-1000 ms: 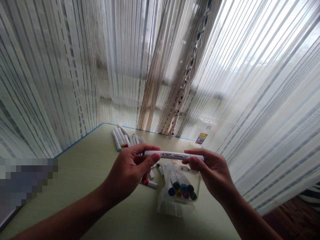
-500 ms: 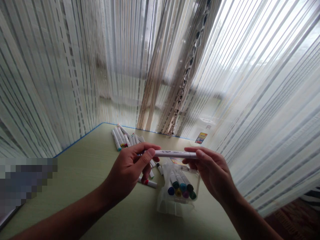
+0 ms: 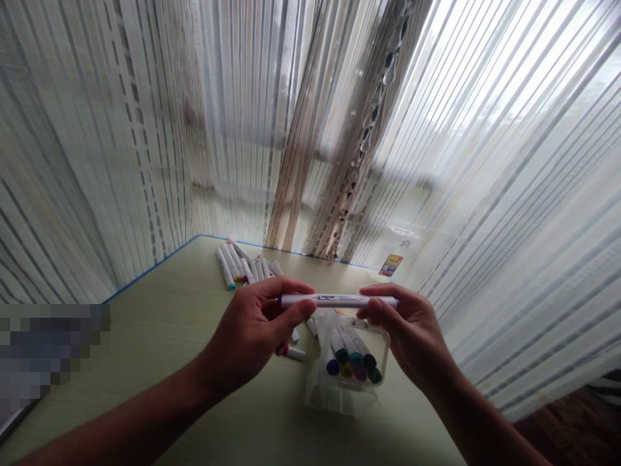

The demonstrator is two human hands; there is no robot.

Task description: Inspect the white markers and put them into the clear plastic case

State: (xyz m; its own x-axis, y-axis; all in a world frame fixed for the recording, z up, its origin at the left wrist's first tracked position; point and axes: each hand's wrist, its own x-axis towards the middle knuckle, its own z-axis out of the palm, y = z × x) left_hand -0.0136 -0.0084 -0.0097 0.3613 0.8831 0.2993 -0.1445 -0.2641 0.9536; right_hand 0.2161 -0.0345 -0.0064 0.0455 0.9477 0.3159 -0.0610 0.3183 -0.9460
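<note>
Marker point(image 3: 338, 301) in hands point(image 3: 255, 323), table edge point(image 3: 151, 269) beyond

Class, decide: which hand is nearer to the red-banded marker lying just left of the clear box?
Left. The left hand is close, covering one end of the marker from view; the right hand is farther off, by the right edge of the clear box.

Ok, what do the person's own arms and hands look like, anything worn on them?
The left hand and right hand are bare, without gloves. No sleeve shows on the left forearm or right forearm, and no watch or bracelet is visible. No ring shows on the fingers, though some are partly hidden.
</note>
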